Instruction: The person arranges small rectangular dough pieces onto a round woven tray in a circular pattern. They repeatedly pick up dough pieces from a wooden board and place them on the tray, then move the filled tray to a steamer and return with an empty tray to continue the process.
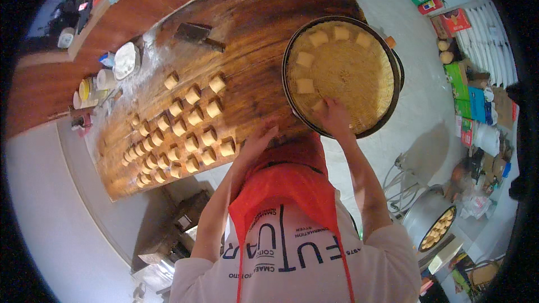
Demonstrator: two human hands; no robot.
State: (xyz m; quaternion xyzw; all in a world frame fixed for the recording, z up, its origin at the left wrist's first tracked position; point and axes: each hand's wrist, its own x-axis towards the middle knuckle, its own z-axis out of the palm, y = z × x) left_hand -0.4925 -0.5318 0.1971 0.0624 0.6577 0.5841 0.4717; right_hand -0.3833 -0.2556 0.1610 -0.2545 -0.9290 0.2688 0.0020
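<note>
My right hand [332, 113] reaches into a round woven steamer tray [349, 80] with a dark rim, at its near left side. Its fingers touch a piece of dough there; whether they grip it I cannot tell. Several pale dough pieces [305, 86] lie along the left and far inside edge of the tray. My left hand [266, 131] rests at the near edge of the wooden table [252, 50], with nothing seen in it. To its left, cut dough pieces [209, 136] stand in rows on the wood.
A cleaver [198, 35] lies beyond the dough rows. A white container of flour [126, 61] and jars [86, 90] stand at the table's left. At the lower right, a large metal pot [425, 214] stands by a tray of dough pieces [438, 229]; boxes [459, 84] line the right side.
</note>
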